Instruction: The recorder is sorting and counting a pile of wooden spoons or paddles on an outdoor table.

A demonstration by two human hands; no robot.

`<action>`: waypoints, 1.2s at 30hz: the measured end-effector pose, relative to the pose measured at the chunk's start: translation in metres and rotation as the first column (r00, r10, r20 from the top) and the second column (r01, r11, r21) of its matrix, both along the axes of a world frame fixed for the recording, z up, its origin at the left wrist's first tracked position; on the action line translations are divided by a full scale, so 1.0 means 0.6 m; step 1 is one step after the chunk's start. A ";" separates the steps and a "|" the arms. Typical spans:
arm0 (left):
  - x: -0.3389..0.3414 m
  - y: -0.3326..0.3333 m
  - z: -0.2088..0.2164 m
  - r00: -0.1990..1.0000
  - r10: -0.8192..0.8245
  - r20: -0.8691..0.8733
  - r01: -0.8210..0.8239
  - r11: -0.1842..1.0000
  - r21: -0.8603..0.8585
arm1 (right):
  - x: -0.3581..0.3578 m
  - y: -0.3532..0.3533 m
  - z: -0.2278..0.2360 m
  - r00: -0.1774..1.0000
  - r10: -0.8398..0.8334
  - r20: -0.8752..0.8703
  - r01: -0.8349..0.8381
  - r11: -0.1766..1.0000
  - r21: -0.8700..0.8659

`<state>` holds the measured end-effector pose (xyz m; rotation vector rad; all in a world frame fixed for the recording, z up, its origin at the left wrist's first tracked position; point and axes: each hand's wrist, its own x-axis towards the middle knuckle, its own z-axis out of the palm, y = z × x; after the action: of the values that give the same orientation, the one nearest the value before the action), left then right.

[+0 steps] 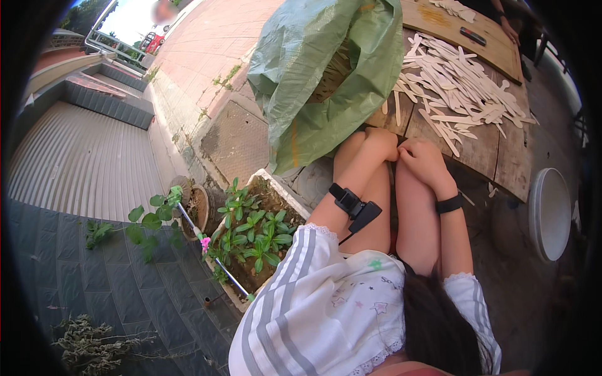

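Observation:
My left hand (381, 143) rests over my left knee, its fingers bent inward and partly hidden. Beside it, my right hand (424, 161) lies on the right knee with curled fingers, close against the left one. I see nothing held in either hand. Just beyond them is the wooden table (480, 147), bearing a wide loose pile of flat wooden sticks (461, 81), several with spoon-like rounded ends. To the left of the pile stands a large green woven sack (313, 69), its mouth gaping and more sticks partly visible inside.
A wooden board (501, 47) with a dark phone-like object (473, 36) lies at the far right, near another person's hand (511, 30). A round pale stool (550, 213) stands right. Left are a planter (266, 178) with green plants and a metal pole (229, 272).

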<state>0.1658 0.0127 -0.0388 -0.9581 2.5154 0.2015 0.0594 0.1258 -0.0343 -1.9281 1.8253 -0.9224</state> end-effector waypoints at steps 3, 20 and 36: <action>-0.031 -0.017 -0.016 0.992 -0.038 0.119 0.019 0.987 0.158 | -0.009 0.008 -0.007 0.998 -0.057 0.018 0.058 0.998 -0.040; -0.010 -0.031 -0.080 0.917 -0.236 -0.322 0.288 0.949 0.125 | -0.126 0.009 0.050 0.951 -0.139 0.274 0.156 0.987 -0.040; 0.001 -0.044 -0.076 0.909 -0.195 -0.368 0.240 0.967 0.080 | -0.342 -0.146 -0.021 0.539 -0.572 -0.619 0.678 0.730 -0.085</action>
<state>0.1662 -0.0138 -0.0843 -0.6266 2.8759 0.4957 -0.1460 0.0384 -0.0467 -1.5404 3.0038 -0.2449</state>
